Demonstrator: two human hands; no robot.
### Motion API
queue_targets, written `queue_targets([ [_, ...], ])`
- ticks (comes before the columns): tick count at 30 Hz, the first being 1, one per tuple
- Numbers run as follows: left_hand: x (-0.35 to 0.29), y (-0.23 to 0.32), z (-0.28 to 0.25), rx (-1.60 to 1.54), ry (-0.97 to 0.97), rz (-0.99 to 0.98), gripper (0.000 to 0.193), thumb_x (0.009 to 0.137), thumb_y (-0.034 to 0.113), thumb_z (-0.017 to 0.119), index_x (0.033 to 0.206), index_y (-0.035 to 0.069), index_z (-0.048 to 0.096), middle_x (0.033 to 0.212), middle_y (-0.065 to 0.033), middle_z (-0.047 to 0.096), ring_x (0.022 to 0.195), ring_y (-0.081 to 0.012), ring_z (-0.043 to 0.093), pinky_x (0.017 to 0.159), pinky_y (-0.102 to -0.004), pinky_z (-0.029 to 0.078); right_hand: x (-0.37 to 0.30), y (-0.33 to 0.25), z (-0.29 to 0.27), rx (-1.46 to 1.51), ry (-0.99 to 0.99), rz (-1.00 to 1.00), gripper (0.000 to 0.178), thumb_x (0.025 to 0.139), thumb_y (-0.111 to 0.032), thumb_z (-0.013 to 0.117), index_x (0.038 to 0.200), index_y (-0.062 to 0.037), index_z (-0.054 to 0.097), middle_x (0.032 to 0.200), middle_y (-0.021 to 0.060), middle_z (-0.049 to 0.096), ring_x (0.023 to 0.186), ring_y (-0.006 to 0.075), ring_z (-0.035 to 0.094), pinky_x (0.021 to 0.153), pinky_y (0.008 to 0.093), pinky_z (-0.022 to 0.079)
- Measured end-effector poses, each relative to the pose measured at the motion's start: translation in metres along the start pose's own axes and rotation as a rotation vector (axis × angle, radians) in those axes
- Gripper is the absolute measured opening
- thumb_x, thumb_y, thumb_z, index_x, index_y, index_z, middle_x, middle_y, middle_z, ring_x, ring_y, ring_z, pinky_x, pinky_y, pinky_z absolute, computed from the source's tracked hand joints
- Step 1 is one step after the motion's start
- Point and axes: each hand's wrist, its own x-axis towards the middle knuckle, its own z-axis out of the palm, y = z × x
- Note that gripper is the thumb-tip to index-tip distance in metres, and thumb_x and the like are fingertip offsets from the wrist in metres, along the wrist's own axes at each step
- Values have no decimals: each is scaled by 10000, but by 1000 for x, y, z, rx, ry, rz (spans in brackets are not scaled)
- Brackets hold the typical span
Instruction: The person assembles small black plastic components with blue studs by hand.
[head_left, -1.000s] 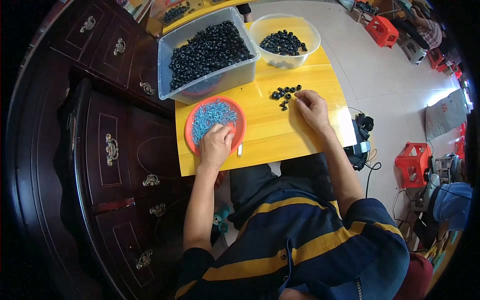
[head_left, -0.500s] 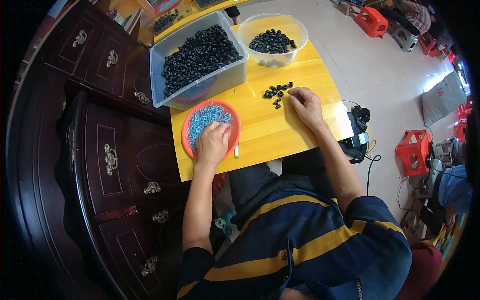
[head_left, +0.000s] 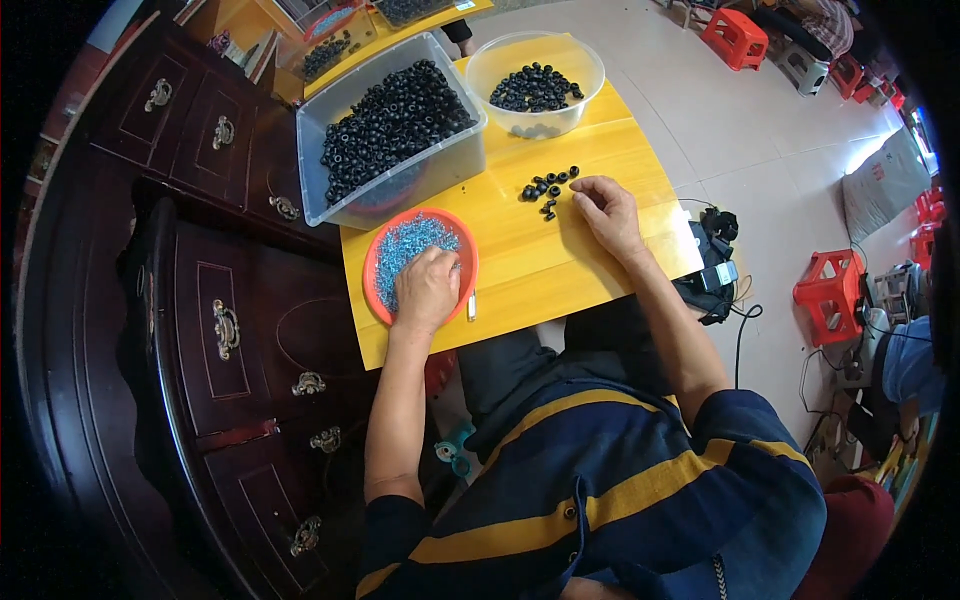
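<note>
My left hand (head_left: 428, 286) is down in an orange-red bowl (head_left: 470, 245), its fingers drawn together over small, thin, shiny blue metal pieces (head_left: 408, 243). Whatever sits between those fingertips is hidden. My right hand (head_left: 610, 212) rests at the right of the yellow tabletop, fingers curled and thumb close to the index finger; anything in its grasp is too small to make out. Just left of its fingertips lies a loose group of small black round parts (head_left: 540, 188), some showing holes.
Behind the bowl stands a clear plastic bin (head_left: 470, 145) heaped with black parts. A round clear tub (head_left: 590, 95) beside it holds fewer. A small white stick-like item (head_left: 471, 306) lies by the bowl. Dark wooden drawers (head_left: 225, 310) flank the table's left; red stools (head_left: 832, 290) stand to the right.
The view has shifted slightly. My left hand stays in the bowl, its fingers tucked a little lower among the blue pieces. My right hand keeps its place beside the black parts.
</note>
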Motion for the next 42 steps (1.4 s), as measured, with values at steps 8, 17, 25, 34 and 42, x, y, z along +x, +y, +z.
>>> queue_targets([
  [8,4,-1,-3,-14,-47,14,59,768,65,653,822,41,641,853,-135,618,830,-345,637,732,-457,526,-38,-36,23,115,-141,-73,116,875,-41,660,987,-17,684,894,87,654,801,174,640,724,281,518],
  [17,-2,-1,-8,-23,56,-27,94,761,61,642,824,31,580,826,-144,619,800,-354,632,702,-480,504,-72,-71,58,236,-448,-3,152,870,-105,671,1001,-29,690,912,143,685,849,264,685,771,342,541],
  [25,-18,17,-21,-256,189,-114,121,788,-7,678,899,21,641,834,-137,642,697,-307,643,631,-394,515,-67,-73,78,364,-531,143,186,927,-132,662,1060,-2,664,884,58,672,778,101,626,720,267,522],
  [34,-28,30,-28,-393,335,-63,153,811,-48,689,955,3,690,870,-91,667,672,-179,641,616,-290,511,-59,-83,104,829,-691,399,247,1014,-261,572,1030,-18,619,830,15,629,727,93,607,658,254,514],
  [42,-35,34,-33,-437,287,-70,184,797,-63,701,972,-9,686,883,-101,669,730,-182,665,651,-297,530,-61,-82,110,903,-832,533,249,1012,-308,581,988,-69,646,823,-20,644,731,42,594,684,190,482],
])
